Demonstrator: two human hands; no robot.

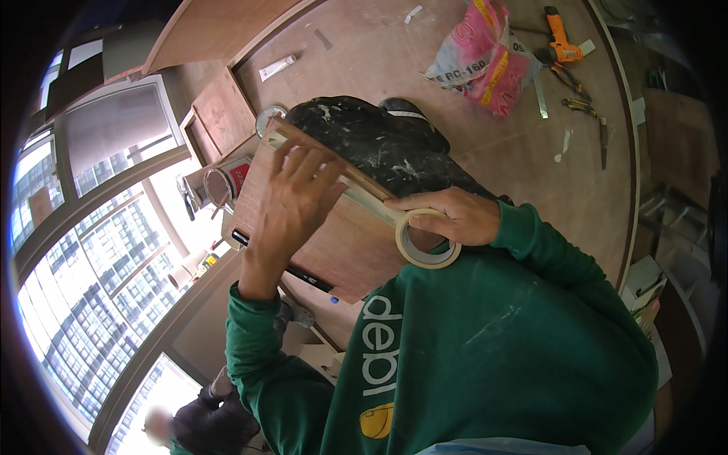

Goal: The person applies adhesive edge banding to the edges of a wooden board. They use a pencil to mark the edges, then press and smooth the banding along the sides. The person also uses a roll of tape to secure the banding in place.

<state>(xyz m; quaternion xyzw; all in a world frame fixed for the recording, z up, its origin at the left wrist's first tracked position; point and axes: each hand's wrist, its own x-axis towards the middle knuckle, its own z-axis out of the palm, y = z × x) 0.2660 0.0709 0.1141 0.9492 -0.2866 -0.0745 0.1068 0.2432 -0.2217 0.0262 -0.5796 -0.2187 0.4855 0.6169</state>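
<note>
A flat reddish-brown wooden board (345, 246) lies slanted across my lap. Along its upper edge runs a pale strip of masking tape (370, 200), still joined to the roll. My right hand (459, 218) grips the cream roll of masking tape (426, 262), its thumb at the ring's opening and its index finger stretched along the strip. Farther left, my left hand (299, 189) rests over the taped edge with its fingers bent and slightly apart. Those fingers cover part of the strip. Black fittings (307, 277) show along the board's lower edge.
A pink bag (497, 64), an orange power drill (560, 42) and pliers (580, 106) lie on the wooden floor at upper right. A white tube (277, 68) lies at upper left. An open can (220, 186) stands left of the board. Another person (208, 421) is at lower left.
</note>
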